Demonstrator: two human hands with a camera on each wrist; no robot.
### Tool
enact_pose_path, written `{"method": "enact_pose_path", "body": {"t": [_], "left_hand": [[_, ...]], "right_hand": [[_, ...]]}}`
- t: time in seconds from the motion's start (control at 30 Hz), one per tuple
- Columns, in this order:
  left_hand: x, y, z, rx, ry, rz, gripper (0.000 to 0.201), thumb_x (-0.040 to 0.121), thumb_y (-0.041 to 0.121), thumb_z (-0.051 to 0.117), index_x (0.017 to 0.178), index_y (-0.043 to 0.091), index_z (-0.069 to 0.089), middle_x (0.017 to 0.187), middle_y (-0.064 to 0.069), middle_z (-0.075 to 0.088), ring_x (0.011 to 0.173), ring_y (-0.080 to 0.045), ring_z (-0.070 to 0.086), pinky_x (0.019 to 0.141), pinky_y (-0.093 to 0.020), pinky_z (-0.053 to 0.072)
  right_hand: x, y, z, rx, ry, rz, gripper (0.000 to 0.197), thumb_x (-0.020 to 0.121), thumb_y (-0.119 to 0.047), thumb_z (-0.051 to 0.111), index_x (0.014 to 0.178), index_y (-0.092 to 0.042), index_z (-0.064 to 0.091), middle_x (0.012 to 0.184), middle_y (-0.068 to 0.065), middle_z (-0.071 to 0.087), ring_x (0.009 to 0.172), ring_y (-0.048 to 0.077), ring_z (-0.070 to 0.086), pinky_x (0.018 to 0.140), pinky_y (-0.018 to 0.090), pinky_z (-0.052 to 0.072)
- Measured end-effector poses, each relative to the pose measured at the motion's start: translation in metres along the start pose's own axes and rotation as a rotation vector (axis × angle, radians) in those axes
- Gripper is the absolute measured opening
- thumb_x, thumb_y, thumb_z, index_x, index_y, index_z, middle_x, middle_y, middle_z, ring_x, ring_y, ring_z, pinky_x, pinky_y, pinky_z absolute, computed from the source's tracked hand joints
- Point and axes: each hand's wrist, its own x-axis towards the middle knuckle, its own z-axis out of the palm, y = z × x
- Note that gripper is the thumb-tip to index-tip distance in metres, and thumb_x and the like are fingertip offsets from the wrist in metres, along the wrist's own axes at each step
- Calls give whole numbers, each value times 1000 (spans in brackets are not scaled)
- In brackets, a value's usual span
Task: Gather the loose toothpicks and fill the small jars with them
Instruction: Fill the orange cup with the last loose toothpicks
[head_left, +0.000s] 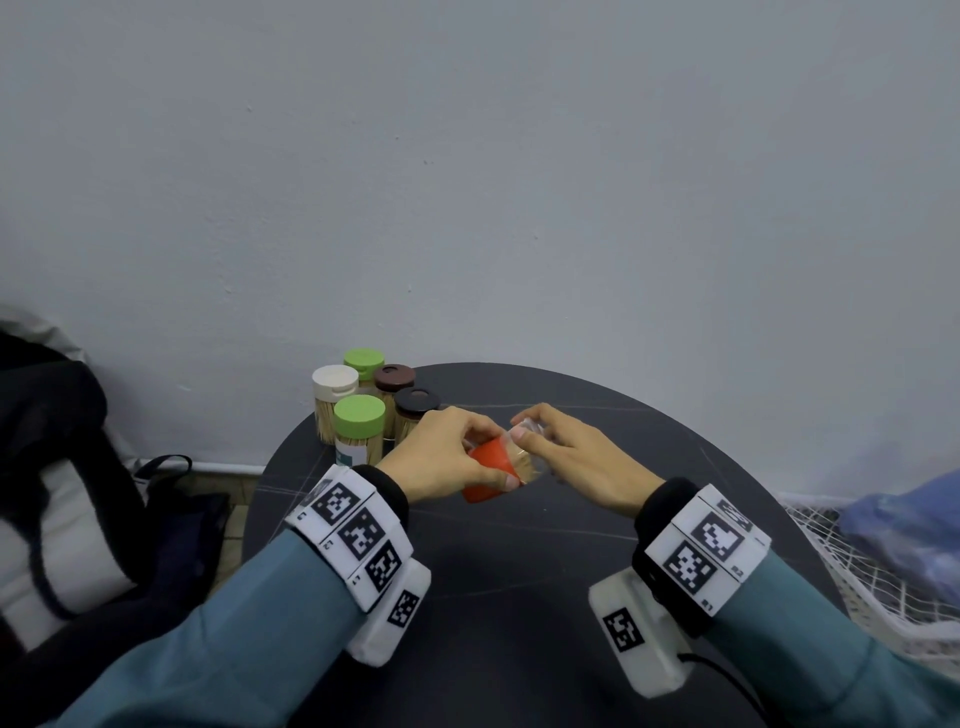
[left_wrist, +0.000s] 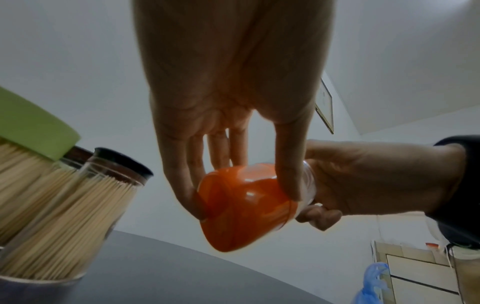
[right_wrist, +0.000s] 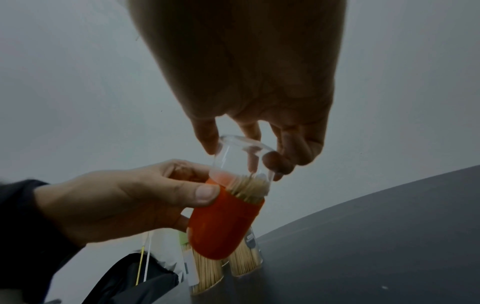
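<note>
Above the table (head_left: 519, 561), both hands' fingers (right_wrist: 207, 192) grip the jar (right_wrist: 241, 160).

In the head view the left hand (head_left: 447, 457) covers much of the orange cap (head_left: 488, 470), and the right hand (head_left: 576, 457) hides most of the clear jar (head_left: 527, 434). The picture's edges cut off the tabletop (head_left: 519, 571) and the black bag (head_left: 62, 467).

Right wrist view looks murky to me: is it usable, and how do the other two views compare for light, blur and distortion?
Right wrist view: dim, backlit, the right hand a dark mass, but the clear jar and orange cap stay readable. Left wrist view: brighter, soft blur on the orange cap, small glare spots, strong wide-angle stretch. Head view: evenly lit, sharp, the round table bowed by the lens.
</note>
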Motion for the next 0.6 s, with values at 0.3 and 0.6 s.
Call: {"method": "enact_pose_path", "body": {"t": [0.3,0.6], "left_hand": [[2,-1,1,-27,44,-10,46,77,34,75,119,20,62,112,3,65,102,-12,59,88,-26,48],[2,-3,0,-101,72,20,38,76,35,76,110,24,65,105,5,67,92,-6,59,75,-16,46]], "right_hand": [[3,-1,-1,42,36,4,38,97,-43,38,125,-20,49,106,-1,56,78,0,47,77,20,37],[12,-5,-2,52,78,-16,41,96,-43,41,123,-13,49,92,-6,51,68,-2,42,61,14,31]]}}
